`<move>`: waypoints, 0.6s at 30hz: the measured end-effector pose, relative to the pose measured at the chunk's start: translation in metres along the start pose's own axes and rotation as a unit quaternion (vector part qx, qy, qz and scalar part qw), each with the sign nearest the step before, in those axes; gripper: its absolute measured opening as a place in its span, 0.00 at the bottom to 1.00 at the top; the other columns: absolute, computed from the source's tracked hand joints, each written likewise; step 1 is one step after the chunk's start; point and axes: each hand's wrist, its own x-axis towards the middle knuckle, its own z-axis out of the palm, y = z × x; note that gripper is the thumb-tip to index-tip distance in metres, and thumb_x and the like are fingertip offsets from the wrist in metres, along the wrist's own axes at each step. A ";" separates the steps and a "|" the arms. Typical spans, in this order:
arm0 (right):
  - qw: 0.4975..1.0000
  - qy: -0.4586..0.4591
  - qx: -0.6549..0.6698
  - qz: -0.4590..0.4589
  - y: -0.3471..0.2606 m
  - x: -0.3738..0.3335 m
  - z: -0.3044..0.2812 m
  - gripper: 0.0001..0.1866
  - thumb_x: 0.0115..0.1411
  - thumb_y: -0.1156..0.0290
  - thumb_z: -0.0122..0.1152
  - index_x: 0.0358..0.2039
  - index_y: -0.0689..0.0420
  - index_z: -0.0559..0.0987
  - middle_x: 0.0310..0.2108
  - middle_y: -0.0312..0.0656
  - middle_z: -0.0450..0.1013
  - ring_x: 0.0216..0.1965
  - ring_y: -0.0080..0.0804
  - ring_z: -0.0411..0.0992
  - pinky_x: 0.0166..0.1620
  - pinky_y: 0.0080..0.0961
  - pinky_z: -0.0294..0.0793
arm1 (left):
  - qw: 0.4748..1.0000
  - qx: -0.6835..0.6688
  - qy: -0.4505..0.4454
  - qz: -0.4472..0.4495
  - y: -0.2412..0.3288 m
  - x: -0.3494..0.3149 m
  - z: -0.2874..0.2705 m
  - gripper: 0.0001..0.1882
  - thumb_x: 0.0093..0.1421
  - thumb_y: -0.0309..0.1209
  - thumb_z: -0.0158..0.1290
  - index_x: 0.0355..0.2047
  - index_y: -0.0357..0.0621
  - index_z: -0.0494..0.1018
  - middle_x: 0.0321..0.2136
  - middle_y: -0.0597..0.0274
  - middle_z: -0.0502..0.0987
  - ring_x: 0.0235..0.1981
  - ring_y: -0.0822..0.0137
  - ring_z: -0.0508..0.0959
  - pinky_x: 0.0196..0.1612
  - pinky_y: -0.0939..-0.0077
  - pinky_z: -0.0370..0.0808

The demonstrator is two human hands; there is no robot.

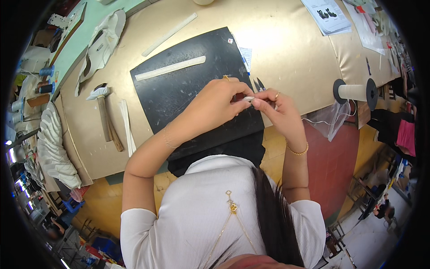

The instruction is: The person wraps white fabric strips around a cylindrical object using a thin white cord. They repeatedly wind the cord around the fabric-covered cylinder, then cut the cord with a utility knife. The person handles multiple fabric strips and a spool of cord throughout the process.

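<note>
Right of the right hand point(281, 114), a clear plastic bag point(330, 120) hangs by the tabletop point(295, 54); its contents are hard to make out. Beyond it, a spool point(354, 92) carries wound white cord. The left hand point(217, 107) and right hand, fingertips nearly meeting, pinch a small whitish piece point(249, 99) between them, above the black mat point(152, 96).

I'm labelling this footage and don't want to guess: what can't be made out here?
All in the head view:
Small pale piece: mostly covered by fingers of the left hand and right hand.
Dark pointed tool: lower part hidden behind the right hand.
Printed sheets: lettering too small to read.
Round pale object: cut off by the upper edge.
</note>
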 end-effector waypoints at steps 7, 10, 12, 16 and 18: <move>0.984 0.019 -0.052 -0.167 -0.082 0.000 -0.007 0.12 0.58 0.71 0.71 0.42 0.60 0.85 0.27 0.38 0.74 0.28 0.23 0.70 0.33 0.21 0.69 | 0.916 -0.389 0.054 -0.081 0.042 -0.034 -0.023 0.08 0.67 0.27 0.56 0.41 0.33 0.74 0.32 0.56 0.81 0.29 0.65 0.85 0.31 0.79 0.82; 0.974 -0.004 -0.061 -0.217 -0.097 0.007 0.003 0.11 0.58 0.72 0.71 0.41 0.60 0.85 0.27 0.38 0.74 0.27 0.23 0.70 0.33 0.21 0.70 | 0.861 -0.496 0.081 -0.084 0.036 -0.051 -0.023 0.06 0.68 0.26 0.55 0.40 0.35 0.72 0.34 0.51 0.81 0.32 0.60 0.86 0.33 0.76 0.85; 0.971 -0.043 -0.059 -0.226 -0.099 0.015 0.012 0.10 0.59 0.71 0.69 0.41 0.60 0.85 0.27 0.39 0.74 0.27 0.24 0.70 0.32 0.22 0.70 | 0.840 -0.523 0.097 -0.108 0.024 -0.065 -0.024 0.07 0.69 0.27 0.55 0.40 0.34 0.72 0.34 0.52 0.81 0.36 0.60 0.87 0.35 0.77 0.85; 0.979 -0.155 -0.071 -0.108 -0.078 0.051 0.054 0.13 0.64 0.64 0.65 0.41 0.62 0.85 0.31 0.44 0.78 0.29 0.32 0.75 0.35 0.27 0.74 | 0.826 -0.501 0.182 -0.183 -0.031 -0.090 -0.015 0.07 0.69 0.28 0.55 0.39 0.34 0.73 0.34 0.52 0.81 0.35 0.60 0.86 0.34 0.77 0.85; 0.969 -0.174 -0.124 -0.123 -0.047 0.077 0.083 0.13 0.64 0.65 0.64 0.40 0.62 0.85 0.33 0.48 0.79 0.31 0.39 0.77 0.37 0.31 0.75 | 0.844 -0.433 0.220 -0.226 -0.074 -0.099 -0.005 0.07 0.68 0.27 0.56 0.38 0.35 0.74 0.33 0.52 0.81 0.30 0.63 0.85 0.31 0.76 0.83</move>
